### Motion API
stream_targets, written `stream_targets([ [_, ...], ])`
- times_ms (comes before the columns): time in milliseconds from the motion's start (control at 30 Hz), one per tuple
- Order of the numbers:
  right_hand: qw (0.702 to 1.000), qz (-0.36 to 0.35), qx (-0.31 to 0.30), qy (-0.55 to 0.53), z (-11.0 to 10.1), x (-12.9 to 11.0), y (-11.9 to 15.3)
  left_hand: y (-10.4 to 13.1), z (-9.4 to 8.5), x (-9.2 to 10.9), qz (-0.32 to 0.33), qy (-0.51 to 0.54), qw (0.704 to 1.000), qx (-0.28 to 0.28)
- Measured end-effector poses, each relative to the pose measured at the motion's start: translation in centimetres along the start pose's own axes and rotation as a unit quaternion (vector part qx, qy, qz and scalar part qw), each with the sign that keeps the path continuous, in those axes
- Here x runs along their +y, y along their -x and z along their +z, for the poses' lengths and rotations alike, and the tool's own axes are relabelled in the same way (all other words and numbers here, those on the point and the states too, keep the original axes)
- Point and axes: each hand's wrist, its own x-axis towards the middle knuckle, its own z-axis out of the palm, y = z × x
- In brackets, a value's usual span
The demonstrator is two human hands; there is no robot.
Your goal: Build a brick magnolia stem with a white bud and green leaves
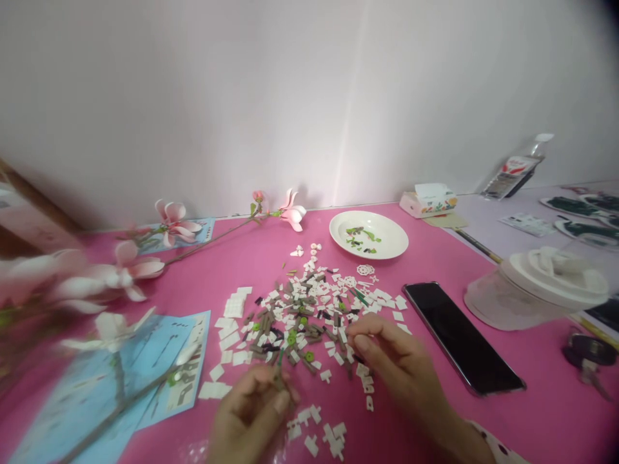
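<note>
My left hand [256, 412] is closed in a pinch at the near edge of a pile of small building pieces [294, 303]. Between its thumb and finger stands a small brownish stem piece [278, 377] with a dark green tip [281, 356]. On the pile's right side, my right hand [401, 367] has thumb and forefinger drawn together, and what they hold, if anything, is too small to tell. White, brown, black and lime-green bits are mixed in the pile. Loose white pieces [333, 438] lie between the two hands.
A white plate [396, 245] holds green bits. At right are a black phone [464, 335], a lidded tub [522, 296], a tissue pack [430, 201] and a bottle [515, 171]. Pink-white flower stems [207, 240] and blue printed sheets [169, 335] lie at left.
</note>
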Motion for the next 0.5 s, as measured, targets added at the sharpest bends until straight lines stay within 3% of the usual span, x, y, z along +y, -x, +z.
stream_targets([
  [67, 1.000, -0.001, -0.009, 0.022, 0.1, 0.0, -0.3, -0.4, -0.1, 0.0, 0.013, 0.005, 1.000, 0.027],
  [267, 0.985, -0.067, -0.068, 0.146, 0.9, 0.7, -0.4, -1.0, -0.8, -0.3, 0.014, 0.010, 0.999, 0.036],
  [500, 0.959, -0.146, -0.070, 0.233, 1.3, 2.1, -0.4, -0.9, -0.4, -0.1, 0.027, 0.019, 0.999, 0.031],
])
